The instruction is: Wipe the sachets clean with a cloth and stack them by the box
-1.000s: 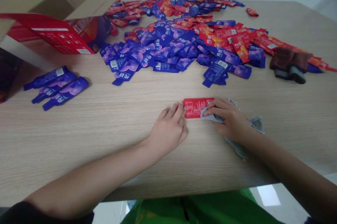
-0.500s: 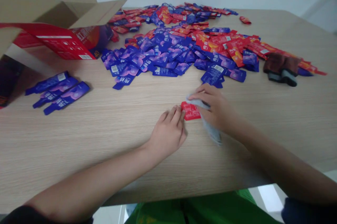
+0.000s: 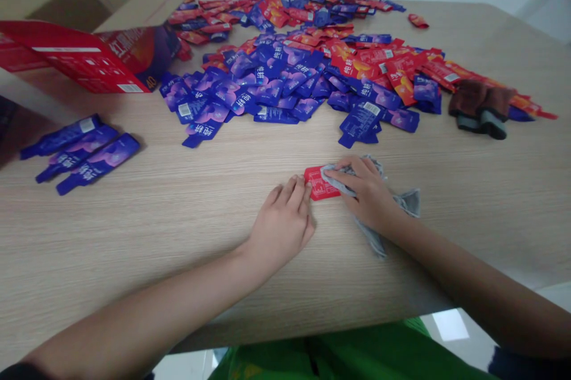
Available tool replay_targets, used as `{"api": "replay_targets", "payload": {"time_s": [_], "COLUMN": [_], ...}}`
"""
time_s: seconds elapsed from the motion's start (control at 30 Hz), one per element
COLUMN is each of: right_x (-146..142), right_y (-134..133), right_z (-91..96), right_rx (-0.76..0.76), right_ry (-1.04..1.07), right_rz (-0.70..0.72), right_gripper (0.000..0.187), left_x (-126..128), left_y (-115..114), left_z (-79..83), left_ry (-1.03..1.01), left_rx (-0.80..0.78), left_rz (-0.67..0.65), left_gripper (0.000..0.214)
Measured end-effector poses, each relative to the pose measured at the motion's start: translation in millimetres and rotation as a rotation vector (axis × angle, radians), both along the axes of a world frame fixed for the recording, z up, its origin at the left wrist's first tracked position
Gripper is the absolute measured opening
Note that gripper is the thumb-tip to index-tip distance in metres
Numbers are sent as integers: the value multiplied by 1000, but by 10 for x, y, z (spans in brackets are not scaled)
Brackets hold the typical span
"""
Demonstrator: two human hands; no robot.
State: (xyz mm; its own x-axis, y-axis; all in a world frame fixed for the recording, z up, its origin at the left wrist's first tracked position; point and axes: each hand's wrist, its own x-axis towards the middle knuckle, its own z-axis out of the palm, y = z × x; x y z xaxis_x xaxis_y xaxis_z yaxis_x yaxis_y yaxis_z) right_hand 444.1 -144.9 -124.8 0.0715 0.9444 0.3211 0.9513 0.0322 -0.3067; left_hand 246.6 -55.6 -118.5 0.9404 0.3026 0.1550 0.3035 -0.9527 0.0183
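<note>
A small red sachet (image 3: 317, 185) with white print lies flat on the table before me. My left hand (image 3: 281, 216) presses its bent fingers, held together, on the sachet's left end. On the right, my right hand (image 3: 369, 194) grips a grey cloth (image 3: 339, 180) and holds it against the sachet's right part, which is hidden underneath. Loose folds of the cloth hang out beside and below that hand onto the tabletop.
Several purple sachets (image 3: 100, 163) lie side by side at left. An open carton (image 3: 84, 56) stands behind them. A wide heap of purple and red sachets (image 3: 267, 82) spreads across the back. Brown and grey gloves or cloths (image 3: 479, 107) rest at its right end.
My right hand has shifted slightly right and down with the cloth, whose folds now spread wider. The left hand stays on the sachet. The camera view has tilted a little.
</note>
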Motion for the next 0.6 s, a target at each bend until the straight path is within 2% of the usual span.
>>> {"api": "replay_targets", "payload": {"time_s": [0.17,0.3,0.43,0.5,0.6], "right_x": [269,376,164,-22,-229], "right_y": [-175,-101,120,222,296], "right_z": [-48,137,288,251,119], "right_rx": [11,-61,77,92,10], "right_ry": [101,186,165,144,25], "right_rz": [-46,-79,-37,52,143], "right_gripper": [46,32,29,33,40], "left_x": [4,9,4,2,4], "left_y": [2,2,6,10,14], "left_z": [1,-16,-29,-24,-8], "left_ry": [-6,-10,-10,-14,-11], "left_rx": [7,1,-1,1,-2], "left_rz": [-4,0,-6,-8,-7], "left_gripper": [51,52,52,51,48]}}
